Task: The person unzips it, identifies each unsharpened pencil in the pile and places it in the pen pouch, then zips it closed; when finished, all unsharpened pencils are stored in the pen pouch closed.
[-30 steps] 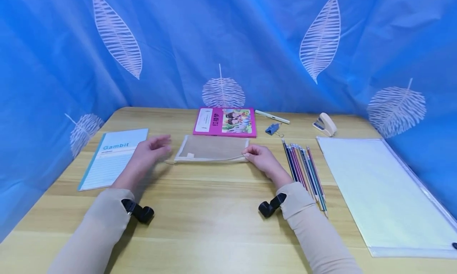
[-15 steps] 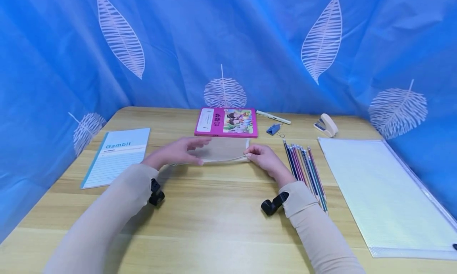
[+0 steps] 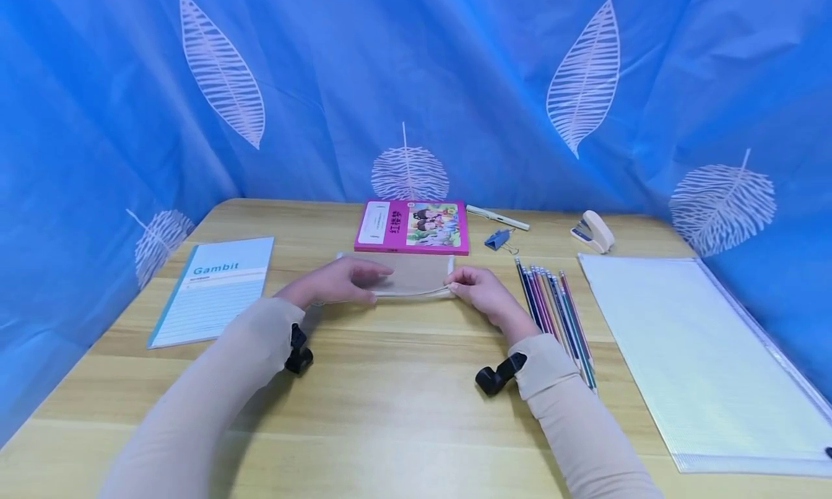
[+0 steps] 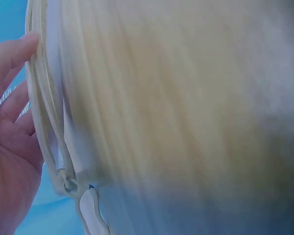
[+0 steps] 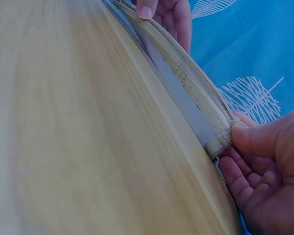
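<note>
Two hands at one mesh pouch (image 3: 416, 275), centre frame on the counter (image 3: 390, 405): right hand (image 3: 477, 291) pinches its zip-end corner, left hand (image 3: 338, 282) lies flat-fingered across it; step judged zip-opening, next needing the left fingers on the slider (image 4: 68, 185).

The pouch (image 3: 416, 275) lies mid-table (image 3: 390, 398), with the left hand (image 3: 338, 282) on its left part and the right hand (image 3: 481, 291) at its right end. Behind it lies a book (image 3: 412, 227). A notebook (image 3: 211, 289) lies far left. Right of the pouch lie pencils (image 3: 555, 304), then a folder (image 3: 702, 354). Behind the pencils lie a clip (image 3: 497, 239), a pen (image 3: 497, 217) and a stapler (image 3: 591, 231).
</note>
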Demonstrator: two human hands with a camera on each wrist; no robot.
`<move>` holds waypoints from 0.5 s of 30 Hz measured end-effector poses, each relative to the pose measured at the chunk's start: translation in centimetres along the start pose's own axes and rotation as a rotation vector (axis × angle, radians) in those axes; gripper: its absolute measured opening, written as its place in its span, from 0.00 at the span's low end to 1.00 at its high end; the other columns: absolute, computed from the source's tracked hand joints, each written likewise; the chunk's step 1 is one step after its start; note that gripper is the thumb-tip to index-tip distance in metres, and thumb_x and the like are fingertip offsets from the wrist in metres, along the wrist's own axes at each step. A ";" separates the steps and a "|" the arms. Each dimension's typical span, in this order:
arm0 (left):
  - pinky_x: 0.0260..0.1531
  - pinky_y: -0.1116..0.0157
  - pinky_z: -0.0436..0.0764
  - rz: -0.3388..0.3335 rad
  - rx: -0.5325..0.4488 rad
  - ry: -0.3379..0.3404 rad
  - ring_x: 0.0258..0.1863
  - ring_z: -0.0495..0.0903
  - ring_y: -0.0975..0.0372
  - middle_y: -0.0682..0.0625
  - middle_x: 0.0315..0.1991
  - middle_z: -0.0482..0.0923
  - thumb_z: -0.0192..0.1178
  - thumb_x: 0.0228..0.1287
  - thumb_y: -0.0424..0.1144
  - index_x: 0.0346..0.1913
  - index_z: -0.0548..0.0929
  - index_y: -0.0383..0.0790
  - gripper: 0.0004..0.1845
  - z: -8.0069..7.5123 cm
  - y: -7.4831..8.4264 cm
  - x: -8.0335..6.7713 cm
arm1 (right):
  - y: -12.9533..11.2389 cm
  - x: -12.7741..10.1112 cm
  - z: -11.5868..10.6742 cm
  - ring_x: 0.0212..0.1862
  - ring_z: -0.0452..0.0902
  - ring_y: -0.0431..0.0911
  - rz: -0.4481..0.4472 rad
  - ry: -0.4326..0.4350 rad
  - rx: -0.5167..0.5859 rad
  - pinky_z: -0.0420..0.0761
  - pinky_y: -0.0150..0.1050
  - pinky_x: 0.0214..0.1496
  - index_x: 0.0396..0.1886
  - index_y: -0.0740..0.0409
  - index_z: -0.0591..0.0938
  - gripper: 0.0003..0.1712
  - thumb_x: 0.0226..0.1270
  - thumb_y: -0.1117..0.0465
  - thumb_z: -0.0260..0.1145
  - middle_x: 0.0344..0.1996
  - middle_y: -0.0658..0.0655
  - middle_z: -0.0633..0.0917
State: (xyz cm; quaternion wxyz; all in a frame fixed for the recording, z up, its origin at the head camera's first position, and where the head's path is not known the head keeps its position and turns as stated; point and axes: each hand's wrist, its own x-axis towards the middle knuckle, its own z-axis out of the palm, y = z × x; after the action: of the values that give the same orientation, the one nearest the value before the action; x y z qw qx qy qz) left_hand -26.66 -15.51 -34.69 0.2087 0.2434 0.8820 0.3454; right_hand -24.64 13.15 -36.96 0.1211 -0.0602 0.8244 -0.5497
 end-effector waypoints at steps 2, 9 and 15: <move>0.61 0.56 0.67 0.010 -0.005 0.008 0.63 0.68 0.58 0.52 0.61 0.71 0.61 0.60 0.39 0.62 0.72 0.49 0.25 0.0 -0.2 0.0 | 0.1 0.0 0.0 0.41 0.71 0.45 -0.004 0.000 0.005 0.69 0.36 0.48 0.42 0.64 0.79 0.08 0.65 0.67 0.57 0.39 0.57 0.80; 0.58 0.55 0.70 0.007 -0.068 0.067 0.60 0.71 0.56 0.49 0.56 0.76 0.56 0.66 0.41 0.57 0.78 0.44 0.17 0.4 -0.2 -0.3 | 0.2 0.1 -0.1 0.44 0.71 0.46 -0.010 0.018 0.005 0.69 0.37 0.49 0.43 0.63 0.79 0.09 0.65 0.66 0.58 0.43 0.58 0.80; 0.58 0.54 0.70 -0.038 -0.099 0.151 0.55 0.74 0.55 0.48 0.51 0.79 0.56 0.65 0.42 0.49 0.83 0.45 0.12 1.0 -0.3 -0.4 | -0.4 -0.6 -1.3 0.44 0.71 0.47 -0.018 0.039 -0.010 0.70 0.36 0.48 0.45 0.64 0.79 0.12 0.62 0.66 0.61 0.44 0.60 0.80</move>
State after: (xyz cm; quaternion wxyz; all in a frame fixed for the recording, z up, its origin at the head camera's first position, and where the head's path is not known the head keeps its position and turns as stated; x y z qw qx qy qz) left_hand -25.87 -15.40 -35.52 0.1601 0.1892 0.8816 0.4017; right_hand -24.41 14.26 -36.03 0.0998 -0.0576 0.8287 -0.5477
